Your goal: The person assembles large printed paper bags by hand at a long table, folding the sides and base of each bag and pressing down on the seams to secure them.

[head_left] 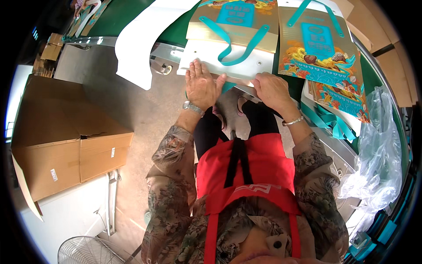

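Observation:
A gold paper gift bag (266,42) with a teal ribbon handle (253,45) lies flat at the table's near edge. Its white top flap (204,49) faces me, and the ribbon loops over it. My left hand (203,86) rests on the flap's left part, fingers stretched out and thumb pointing right. At the right end of the flap's near edge, my right hand (272,90) has its fingers curled and pinches the edge. Some teal ribbon shows below the edge between my hands.
More gold gift bags (321,48) overlap on the right of the green table (132,15). A curved white sheet (136,48) hangs over its edge at left. Clear plastic wrap (380,145) drapes at right. A cardboard box (57,132) and a fan (88,251) stand at left.

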### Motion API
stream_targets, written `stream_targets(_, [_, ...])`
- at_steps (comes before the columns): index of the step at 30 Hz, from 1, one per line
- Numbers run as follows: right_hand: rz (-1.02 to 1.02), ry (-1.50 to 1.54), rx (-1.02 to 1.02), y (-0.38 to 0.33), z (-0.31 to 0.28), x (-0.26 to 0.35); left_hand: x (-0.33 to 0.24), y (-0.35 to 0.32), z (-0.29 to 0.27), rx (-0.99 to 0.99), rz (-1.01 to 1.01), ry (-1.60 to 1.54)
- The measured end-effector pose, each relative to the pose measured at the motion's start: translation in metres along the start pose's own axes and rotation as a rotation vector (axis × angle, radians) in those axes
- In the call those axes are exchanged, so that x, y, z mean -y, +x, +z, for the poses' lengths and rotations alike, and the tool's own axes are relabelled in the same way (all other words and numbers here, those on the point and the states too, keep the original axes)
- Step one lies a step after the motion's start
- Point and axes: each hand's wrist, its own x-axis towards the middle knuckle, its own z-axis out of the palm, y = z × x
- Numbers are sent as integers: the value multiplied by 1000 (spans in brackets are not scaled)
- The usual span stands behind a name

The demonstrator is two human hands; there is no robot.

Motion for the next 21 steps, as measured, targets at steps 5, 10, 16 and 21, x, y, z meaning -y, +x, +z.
stream_targets(5, [12,100,10,7,1,-7,-31,5,16,-74,-31,116])
stream_targets(10, [103,76,-153,-6,5,-5,-36,2,16,-13,-76,108])
stream_targets(16, [76,143,-291,-22,14,-16,-37,5,14,23,-95,126])
stream_targets(21, [-179,-67,-416,-27,17,-11,-44,9,13,34,-111,113])
